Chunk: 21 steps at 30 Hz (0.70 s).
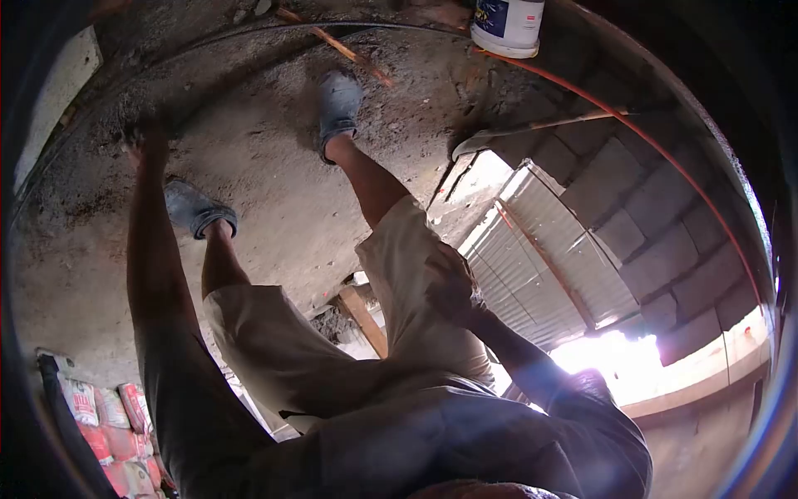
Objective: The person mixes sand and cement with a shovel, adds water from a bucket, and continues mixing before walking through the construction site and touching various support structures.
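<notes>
My left arm reaches far out to the ground, and my left hand (pixel 146 147) is at the loose dark soil on the dirt floor (pixel 274 208). Its fingers are dim and blurred, so whether they hold anything is hidden. My right hand (pixel 451 287) rests on the leg of my light shorts (pixel 399 258) near the knee, its fingers laid over the cloth and holding nothing. Grey clogs (pixel 340 104) are on my feet, set apart on the floor. A dark hose or cable (pixel 274 32) curves along the floor beyond my left hand.
A white bucket (pixel 509 29) stands at the top, with an orange hose (pixel 657 145) running from beside it along a concrete block wall (pixel 611 187). A wooden stick (pixel 337 48) lies ahead. Corrugated metal (pixel 524 258) is at right; stacked red-and-white bags (pixel 120 424) are at lower left.
</notes>
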Motion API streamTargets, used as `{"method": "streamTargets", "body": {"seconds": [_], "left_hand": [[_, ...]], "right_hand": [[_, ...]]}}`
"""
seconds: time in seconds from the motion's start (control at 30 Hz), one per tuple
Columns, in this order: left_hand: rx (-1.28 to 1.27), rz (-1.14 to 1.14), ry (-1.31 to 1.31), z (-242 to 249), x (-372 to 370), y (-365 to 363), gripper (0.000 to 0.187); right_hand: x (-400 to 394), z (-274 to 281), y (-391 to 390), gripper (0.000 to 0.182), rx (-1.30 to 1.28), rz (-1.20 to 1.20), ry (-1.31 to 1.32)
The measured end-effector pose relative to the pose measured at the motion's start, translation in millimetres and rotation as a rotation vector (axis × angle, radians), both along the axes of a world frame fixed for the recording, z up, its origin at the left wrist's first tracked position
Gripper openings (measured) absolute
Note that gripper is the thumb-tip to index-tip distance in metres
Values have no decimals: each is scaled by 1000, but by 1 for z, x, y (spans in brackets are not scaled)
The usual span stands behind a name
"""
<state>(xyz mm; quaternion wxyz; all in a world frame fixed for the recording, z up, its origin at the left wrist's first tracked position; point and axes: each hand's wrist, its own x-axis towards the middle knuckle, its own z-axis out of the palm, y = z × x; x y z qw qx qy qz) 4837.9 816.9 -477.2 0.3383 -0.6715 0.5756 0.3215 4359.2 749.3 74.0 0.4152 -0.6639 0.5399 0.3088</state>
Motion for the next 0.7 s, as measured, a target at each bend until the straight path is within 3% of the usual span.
{"method": "streamTargets", "body": {"seconds": [0.03,0.1,0.2,0.3,0.37,0.43,0.53,0.6,0.7], "left_hand": [[1,0,0,-3,-8,15,49],[-180,-210,-14,10,-14,47,45],[-345,-312,109,119,-27,52,37],[-143,221,576,217,-40,47,26],[-102,591,776,304,-50,36,32],[-212,647,867,395,-59,16,39],[-369,751,1055,484,-67,-7,47],[-439,770,1120,538,-71,-33,46],[-590,704,1124,581,-71,-54,42]], "right_hand": [[0,1,1,56,-16,-7,-25],[-2,3,4,55,-28,-17,-56],[-6,-2,10,52,-106,139,-164],[-1,4,21,51,-177,25,-199],[-3,2,32,54,-123,40,-41],[-10,-5,46,52,-163,104,-55],[13,25,56,39,-381,22,-171],[21,53,78,41,-271,-227,-110],[6,97,144,41,-290,-272,-68]]}}
